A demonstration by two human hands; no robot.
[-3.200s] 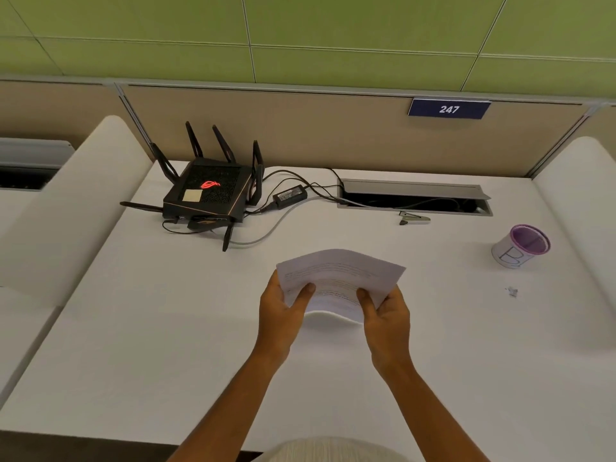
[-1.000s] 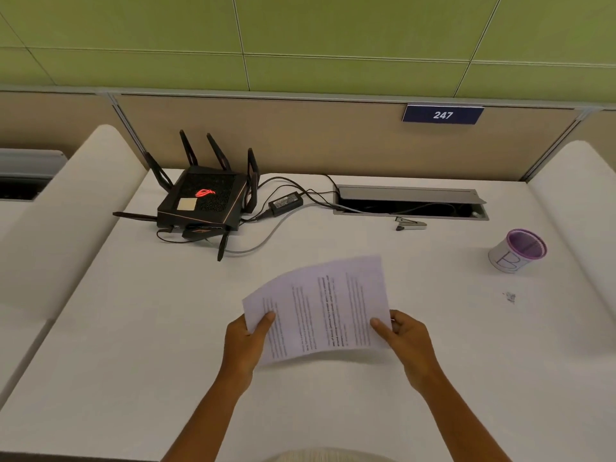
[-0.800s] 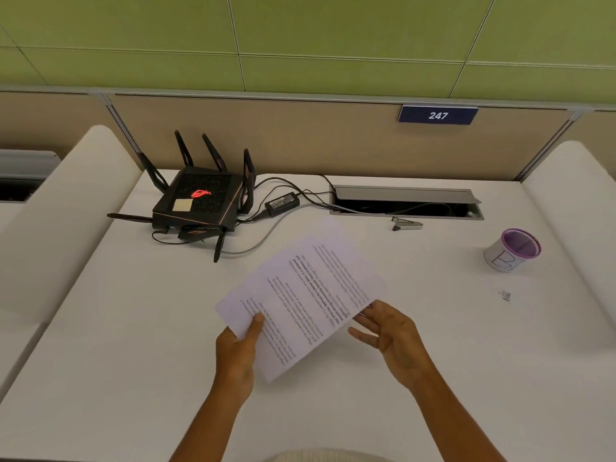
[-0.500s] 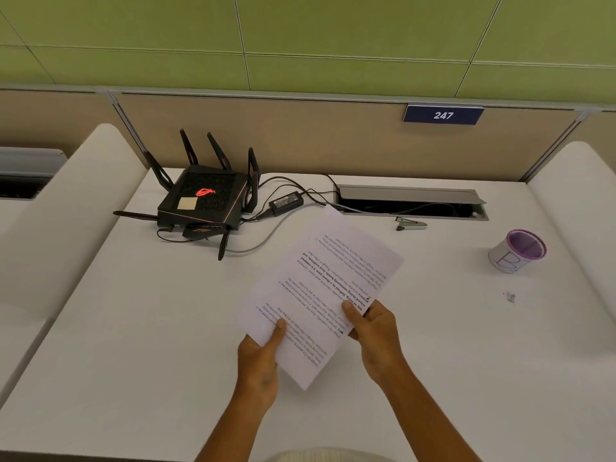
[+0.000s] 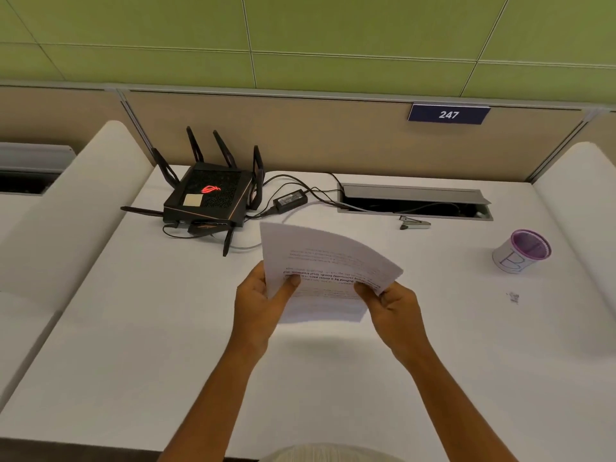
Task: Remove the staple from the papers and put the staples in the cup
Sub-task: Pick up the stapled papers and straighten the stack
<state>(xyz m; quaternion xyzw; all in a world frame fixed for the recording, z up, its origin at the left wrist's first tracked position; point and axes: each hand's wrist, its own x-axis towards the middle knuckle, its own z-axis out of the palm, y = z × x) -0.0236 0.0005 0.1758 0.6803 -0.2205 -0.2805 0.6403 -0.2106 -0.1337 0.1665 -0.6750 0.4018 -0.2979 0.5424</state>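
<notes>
Both hands hold the printed white papers [image 5: 320,258] above the middle of the white desk [image 5: 133,345]. My left hand [image 5: 258,305] pinches their near left edge and my right hand [image 5: 395,311] grips their near right corner. The sheets bow upward and their text reads upside down to me. No staple can be made out on them. A white cup with a purple rim [image 5: 521,251] stands at the right. A few small loose staples [image 5: 513,296] lie on the desk just in front of it. A small metal staple remover [image 5: 414,223] lies near the cable tray.
A black router with antennas [image 5: 208,198] and its power brick [image 5: 289,198] with cables sit at the back left. An open cable tray [image 5: 413,201] runs along the back. White dividers flank the desk on both sides.
The papers have been turned round from a slanted, flat position to a bowed one with the text upside down. Both hands have shifted their hold to the near edge.
</notes>
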